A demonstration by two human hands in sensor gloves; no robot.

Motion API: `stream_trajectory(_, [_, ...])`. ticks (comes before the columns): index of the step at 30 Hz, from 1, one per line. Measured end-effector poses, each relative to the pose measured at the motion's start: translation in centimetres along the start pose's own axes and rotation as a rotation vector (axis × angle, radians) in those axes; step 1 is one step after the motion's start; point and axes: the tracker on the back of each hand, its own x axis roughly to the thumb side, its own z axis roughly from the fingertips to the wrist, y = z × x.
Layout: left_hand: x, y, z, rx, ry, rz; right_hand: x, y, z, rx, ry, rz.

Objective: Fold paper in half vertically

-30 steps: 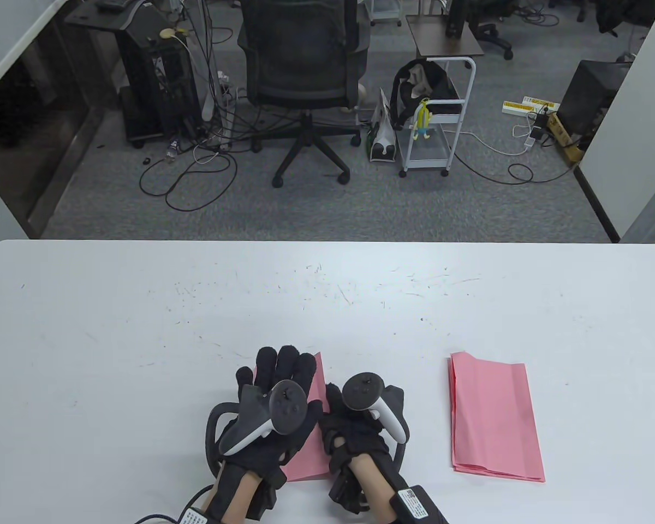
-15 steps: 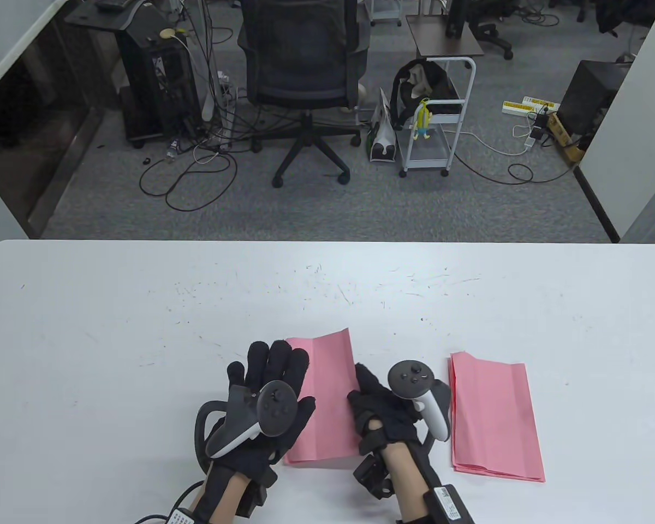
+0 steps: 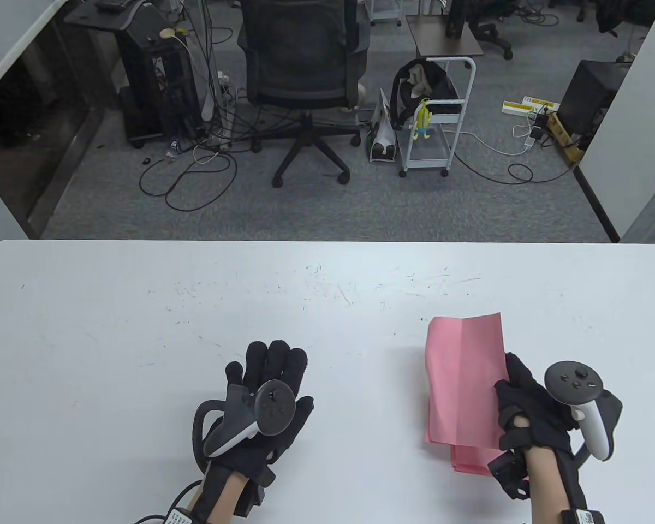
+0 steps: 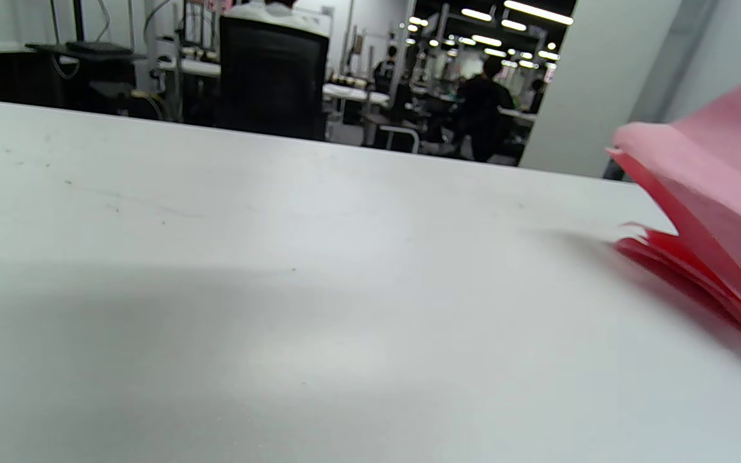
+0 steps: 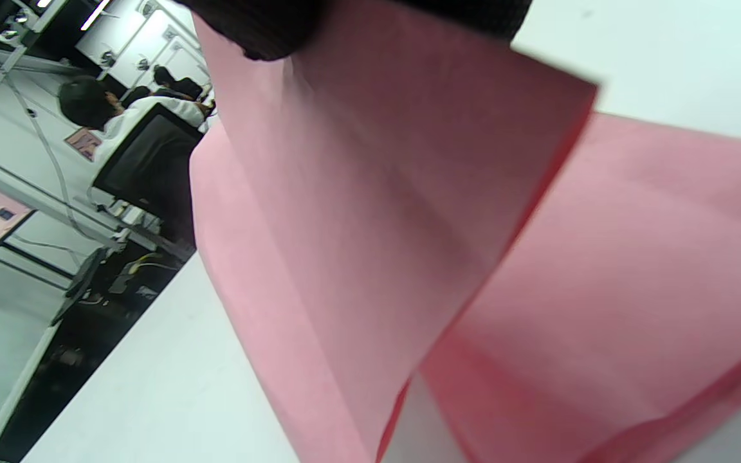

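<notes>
A folded pink sheet (image 3: 464, 376) is pinched at its right edge by the right hand (image 3: 529, 406) and is held lifted and tilted above a stack of folded pink sheets (image 3: 469, 458) that lies on the white table (image 3: 142, 327) directly under and just left of that hand. In the right wrist view the sheet (image 5: 370, 257) is seen gripped at its top by gloved fingertips (image 5: 261, 26), with its free end hanging over the stack (image 5: 634, 308). The left hand (image 3: 265, 396) is held well apart to the left, fingers spread and extended over bare table, nothing being held; whether it touches the surface cannot be told. Several risks are judged from here. Because the sheet is gripped along one edge only, the fold could spring open as it is lowered, and the crease could be lost. If it is released while tilted, it could land skewed across the stack or slide off toward the left hand. The layers below could also be dragged out of line if the hanging edge is brushed across them. A one-handed release is therefore judged less secure than one steadied by both hands.
</notes>
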Motion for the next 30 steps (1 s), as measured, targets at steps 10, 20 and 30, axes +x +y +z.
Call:
stream_trajectory(10, [0.0,-0.2,0.0,-0.008,-0.003,-0.011,-4.9,1.3,-3.1,0.034,0.206,0.113])
stream_trajectory(20, [-0.3,-0.5,-0.1,-0.025,0.004,-0.015,-4.6,2.1,-3.5,-0.058,0.322,0.355])
stream_trajectory(30, [-0.4,-0.6,-0.2,-0.027,0.002,-0.006,0.6,2.7,-1.6,-0.076,0.145,0.364])
